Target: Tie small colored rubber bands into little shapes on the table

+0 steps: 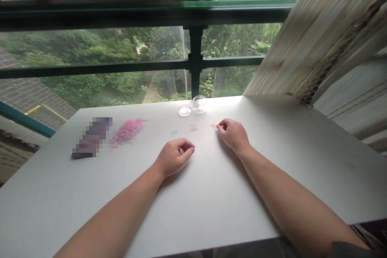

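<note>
My right hand (232, 132) is closed in a pinch at a small group of pink bands (213, 125), thin and looped like small rubber bands, on the white table. Its fingertips touch the nearest of them. Lower and to the left, my left hand (175, 156) rests near the tabletop, fingers curled, thumb and index tips nearly meeting; anything between them is too small to make out. Between the hands and farther back lie a little group of purple bands (193, 127) and a few pale teal bands (174, 132). A larger heap of mixed pink, purple and blue bands (129, 131) is spread at left.
A clear round container (199, 105) stands at the table's far edge, with a clear round lid (184, 110) beside it. Left of the heap lies a dark, pixelated flat item (93, 137). Green window rails (196, 48) and a pale curtain (281, 40) border the white table (193, 209).
</note>
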The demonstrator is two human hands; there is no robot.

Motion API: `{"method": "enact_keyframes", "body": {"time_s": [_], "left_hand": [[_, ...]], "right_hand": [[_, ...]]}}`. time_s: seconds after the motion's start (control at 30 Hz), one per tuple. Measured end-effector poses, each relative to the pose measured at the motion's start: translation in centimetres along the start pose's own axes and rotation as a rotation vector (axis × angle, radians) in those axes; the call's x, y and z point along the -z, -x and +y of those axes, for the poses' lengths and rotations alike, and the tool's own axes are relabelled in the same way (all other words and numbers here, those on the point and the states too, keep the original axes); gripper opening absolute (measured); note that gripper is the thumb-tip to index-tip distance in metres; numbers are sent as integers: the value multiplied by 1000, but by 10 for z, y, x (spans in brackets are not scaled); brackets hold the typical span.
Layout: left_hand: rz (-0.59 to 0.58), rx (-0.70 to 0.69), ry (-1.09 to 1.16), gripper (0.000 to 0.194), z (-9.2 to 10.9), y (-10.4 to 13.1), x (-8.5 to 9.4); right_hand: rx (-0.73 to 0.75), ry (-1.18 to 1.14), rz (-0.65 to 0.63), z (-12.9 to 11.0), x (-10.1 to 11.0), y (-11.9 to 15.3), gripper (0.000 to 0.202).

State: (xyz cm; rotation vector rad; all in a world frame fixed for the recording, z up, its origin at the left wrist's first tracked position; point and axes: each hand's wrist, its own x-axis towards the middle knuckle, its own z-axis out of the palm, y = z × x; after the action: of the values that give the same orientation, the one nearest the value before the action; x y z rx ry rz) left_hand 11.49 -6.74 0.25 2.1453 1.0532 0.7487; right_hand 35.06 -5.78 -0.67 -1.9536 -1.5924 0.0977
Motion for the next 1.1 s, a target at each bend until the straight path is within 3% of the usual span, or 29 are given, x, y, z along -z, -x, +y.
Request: {"method": "enact_keyframes", "body": {"time_s": [0.47, 1.1], "left_hand": [[-2, -1, 18, 19, -1, -1, -1], [95, 68, 19, 21, -10, -1, 7]], "right_hand": [[-5, 100, -2, 2, -8, -5, 22], [-16, 17, -68, 4, -3, -3, 24]]}}
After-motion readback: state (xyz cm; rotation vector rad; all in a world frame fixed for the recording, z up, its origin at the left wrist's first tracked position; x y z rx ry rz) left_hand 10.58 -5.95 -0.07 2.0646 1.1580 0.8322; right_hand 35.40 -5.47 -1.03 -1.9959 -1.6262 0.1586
